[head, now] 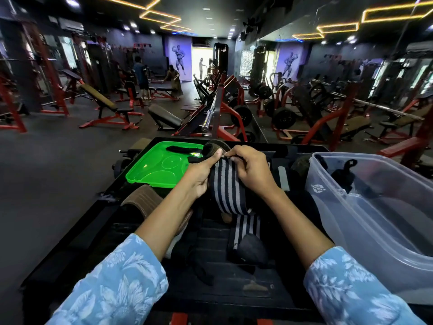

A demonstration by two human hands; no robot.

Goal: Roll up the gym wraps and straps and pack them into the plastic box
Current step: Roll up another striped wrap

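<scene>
Both hands pinch a striped wrap.
Left hand (201, 172) and right hand (251, 168) grip wrap (226, 186) top; clear box (365, 221) at right.

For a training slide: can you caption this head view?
Both hands, left hand and right hand, pinch a striped wrap above the bench, green lid left, plastic box right.

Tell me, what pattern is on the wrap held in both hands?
The wrap has black and grey lengthwise stripes, seen clearly in the head view.
</scene>
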